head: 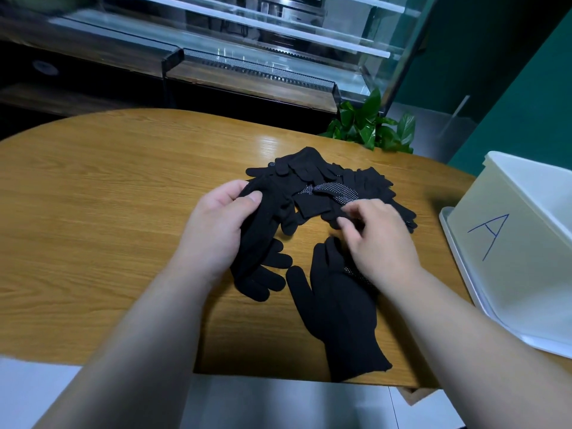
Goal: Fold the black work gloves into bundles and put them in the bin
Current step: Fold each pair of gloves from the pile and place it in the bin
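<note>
Head view: wooden table (93, 212) before glass case (278, 41); left hand (216, 230) grips a glove (266, 224), right hand (380, 243) pinches another.

Even indoor light; glare noted on table (269, 140) far edge and glass case (278, 32); edges bowed by wide lens; upper-left corner smeared.

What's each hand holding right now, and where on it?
Left hand grips a black glove by its cuff-end half, fingers hanging toward the viewer. Right hand pinches fabric at the near edge of the glove pile; which part is unclear.
</note>
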{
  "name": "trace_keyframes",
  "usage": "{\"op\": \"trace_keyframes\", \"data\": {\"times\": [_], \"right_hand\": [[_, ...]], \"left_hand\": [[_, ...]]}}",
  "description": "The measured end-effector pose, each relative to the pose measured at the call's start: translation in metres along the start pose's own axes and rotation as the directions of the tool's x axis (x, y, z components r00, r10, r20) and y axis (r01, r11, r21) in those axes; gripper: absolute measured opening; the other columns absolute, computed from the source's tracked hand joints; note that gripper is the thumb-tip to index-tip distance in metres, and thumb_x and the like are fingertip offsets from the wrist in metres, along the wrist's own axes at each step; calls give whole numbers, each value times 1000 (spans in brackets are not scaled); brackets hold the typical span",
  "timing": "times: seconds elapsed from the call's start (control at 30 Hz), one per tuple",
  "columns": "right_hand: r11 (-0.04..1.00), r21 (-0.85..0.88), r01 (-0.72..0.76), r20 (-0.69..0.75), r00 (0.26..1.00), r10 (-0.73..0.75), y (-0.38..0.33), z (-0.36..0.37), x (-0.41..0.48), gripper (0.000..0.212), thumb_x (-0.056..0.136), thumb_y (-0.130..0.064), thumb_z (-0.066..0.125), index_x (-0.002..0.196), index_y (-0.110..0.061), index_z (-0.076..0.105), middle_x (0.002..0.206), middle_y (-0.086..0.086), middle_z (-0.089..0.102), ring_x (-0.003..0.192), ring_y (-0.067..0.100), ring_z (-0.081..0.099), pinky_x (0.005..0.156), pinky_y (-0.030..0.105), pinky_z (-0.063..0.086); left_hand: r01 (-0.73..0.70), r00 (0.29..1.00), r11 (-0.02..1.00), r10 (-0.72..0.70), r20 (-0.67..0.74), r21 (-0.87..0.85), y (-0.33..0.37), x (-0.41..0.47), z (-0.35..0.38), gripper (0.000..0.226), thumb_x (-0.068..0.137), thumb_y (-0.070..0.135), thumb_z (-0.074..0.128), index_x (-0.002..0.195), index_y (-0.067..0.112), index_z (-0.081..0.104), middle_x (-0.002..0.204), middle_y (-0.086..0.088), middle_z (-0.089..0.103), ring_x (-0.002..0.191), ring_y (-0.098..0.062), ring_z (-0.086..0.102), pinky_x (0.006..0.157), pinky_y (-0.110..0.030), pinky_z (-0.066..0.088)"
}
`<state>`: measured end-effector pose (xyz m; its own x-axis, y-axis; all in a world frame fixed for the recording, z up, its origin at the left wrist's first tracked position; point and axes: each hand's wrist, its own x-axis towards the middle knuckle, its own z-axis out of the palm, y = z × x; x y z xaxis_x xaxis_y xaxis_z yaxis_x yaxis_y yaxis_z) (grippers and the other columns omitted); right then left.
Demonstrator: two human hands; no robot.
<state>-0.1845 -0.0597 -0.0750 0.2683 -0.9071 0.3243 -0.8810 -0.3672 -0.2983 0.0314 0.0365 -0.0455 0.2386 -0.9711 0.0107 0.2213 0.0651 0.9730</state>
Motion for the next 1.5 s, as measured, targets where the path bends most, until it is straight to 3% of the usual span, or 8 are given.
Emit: {"op": "trace_keyframes", "data": {"times": [0.17, 0.37, 0.53, 0.73, 1.0, 1.2, 1.33, 1.5], "right_hand": [[998, 12, 59, 9, 998, -59, 8, -8, -41, 15, 94, -29, 64, 106, -22, 70, 105, -8, 63, 105, 15, 53, 91, 33, 45], [982, -11, 191, 177, 967, -186, 16, -1, -67, 31, 94, -36, 62, 120, -23, 71, 117, -7, 63, 116, 18, 52, 98, 41, 46], [993, 13, 120, 123, 985, -121, 21, -5, -69, 37, 97, -33, 58, 133, -24, 62, 124, -8, 58, 122, 14, 45, 105, 35, 39], [998, -1, -69, 129, 989, 68, 29, -11, -61, 28, 93, -27, 64, 121, -31, 65, 96, -20, 57, 101, 10, 49, 97, 36, 42], [976, -34, 216, 164, 964, -208, 26, -18, -31, 19, 93, -18, 66, 109, -27, 72, 100, -9, 62, 102, 17, 53, 91, 36, 45], [931, -75, 357, 158, 926, -342, 14, 0, 0, 22, 88, -7, 68, 100, -24, 74, 96, -7, 65, 98, 22, 56, 87, 41, 48], [984, 104, 147, 64, 986, -154, 14, 0, -7, 19, 95, -18, 64, 111, -26, 70, 106, -13, 61, 107, 11, 52, 95, 30, 43], [960, 279, -10, -2, 1000, 11, 27, -7, -49, 19, 92, -18, 67, 107, -29, 69, 106, -25, 57, 108, 4, 52, 86, 26, 43]], "left_hand": [[1, 1000, 1000, -1, -22, 16, -1, 2, -2, 19, 100, 13, 50, 101, 2, 66, 76, -15, 67, 57, -28, 65, 46, -30, 53], [18, 1000, 1000, -18, -1, -9, 1, -2, 3, 18, 100, 15, 51, 99, 4, 66, 86, -33, 65, 73, -61, 62, 57, -67, 55], [11, 1000, 1000, -11, -26, 6, 0, -2, 1, 18, 100, 14, 51, 96, 6, 67, 81, -24, 68, 66, -49, 68, 55, -55, 59], [10, 999, 1000, -10, -44, -11, -1, 0, -1, 19, 100, 14, 51, 101, 2, 65, 91, -32, 67, 70, -51, 68, 62, -66, 55], [-8, 999, 1000, 8, -47, 0, -3, 3, -4, 19, 100, 15, 51, 101, 3, 66, 93, -32, 67, 72, -50, 68, 63, -64, 57], [-8, 995, 998, 1, -104, -70, -6, 6, -6, 21, 99, 17, 52, 94, 13, 72, 83, -14, 71, 68, -32, 66, 62, -42, 58], [-11, 971, 986, -28, -236, -165, -13, 14, -18, 24, 99, 17, 50, 87, 20, 71, 84, -3, 69, 69, -25, 55, 60, -30, 41], [8, 889, 864, -236, -392, -503, -16, 23, -35, 32, 96, 14, 56, 127, 16, 63, 111, -7, 75, 100, -24, 72, 99, -54, 50]]}}
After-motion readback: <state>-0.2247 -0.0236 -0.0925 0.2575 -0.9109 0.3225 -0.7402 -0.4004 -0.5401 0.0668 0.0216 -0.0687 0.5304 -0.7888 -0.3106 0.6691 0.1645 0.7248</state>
